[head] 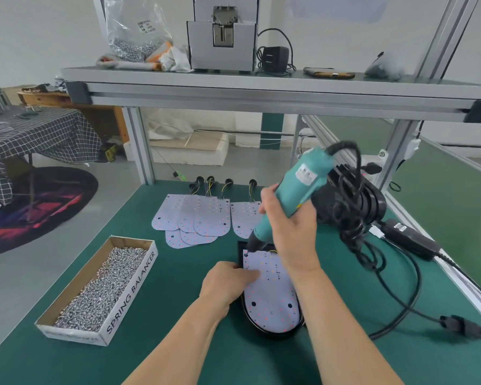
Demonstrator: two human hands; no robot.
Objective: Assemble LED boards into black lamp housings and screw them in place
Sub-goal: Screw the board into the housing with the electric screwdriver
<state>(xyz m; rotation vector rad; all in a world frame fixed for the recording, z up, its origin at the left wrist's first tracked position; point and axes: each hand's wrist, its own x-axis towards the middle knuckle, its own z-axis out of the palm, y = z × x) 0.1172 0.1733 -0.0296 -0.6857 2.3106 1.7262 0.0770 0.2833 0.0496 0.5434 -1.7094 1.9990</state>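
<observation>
The white LED board dotted with red (272, 298) sits inside the black lamp housing (261, 331), low and a bit right of centre in the frame. Its long axis runs up and down the picture, square end at the top and rounded end nearest the person. What matters here is the board's top-left corner, where the bit of the teal electric screwdriver (297, 184) is planted, tilted up and to the right. The right hand (289, 229) is wrapped around the driver's barrel just above the board's square end, so that's the hand on the job. The left hand (228, 284) comes in from the left at about mid-length, fingers (254, 273) laid across the board's edge and pressing it down. I can't tell if the thumb hooks the rim. My guess is this is one of the first screws, since two dark holes near the rounded end look unfilled. Further out, more loose white LED boards (197, 218) are fanned out above, and a cardboard box of silver screws (100, 290) sits at lower left. A stack of black housings (353, 201) is behind the driver, all of it on the green mat (178, 315).
</observation>
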